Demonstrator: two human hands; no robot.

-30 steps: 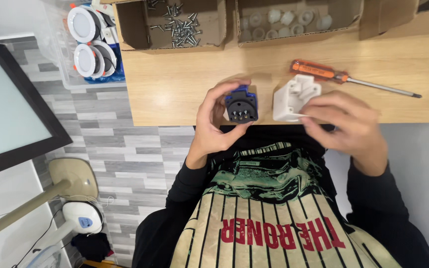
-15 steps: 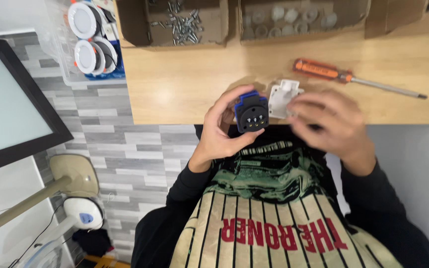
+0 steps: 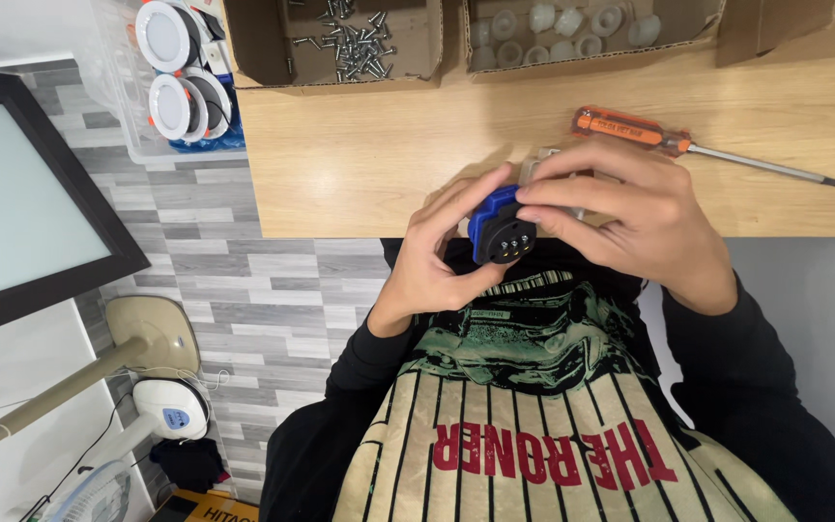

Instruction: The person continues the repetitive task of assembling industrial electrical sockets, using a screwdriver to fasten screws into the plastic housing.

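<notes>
My left hand [image 3: 434,266] grips a small blue and black plug insert [image 3: 500,230] with metal contacts on its dark face, just off the front edge of the wooden table [image 3: 359,164]. My right hand [image 3: 654,224] comes over from the right, its fingertips on top of the blue part. It is closed around a white plastic housing [image 3: 537,164], of which only a sliver shows behind the fingers.
An orange-handled screwdriver [image 3: 630,129] lies on the table behind my right hand. Cardboard boxes at the back hold screws [image 3: 359,39] and pale plastic parts [image 3: 572,24]. Round white lamps [image 3: 176,82] sit at the left, with a dark-framed panel [image 3: 21,203] and a fan [image 3: 171,411] below.
My right hand picked the white housing off the table and brought it left against the blue insert. My left hand turned the insert slightly and lowered it.
</notes>
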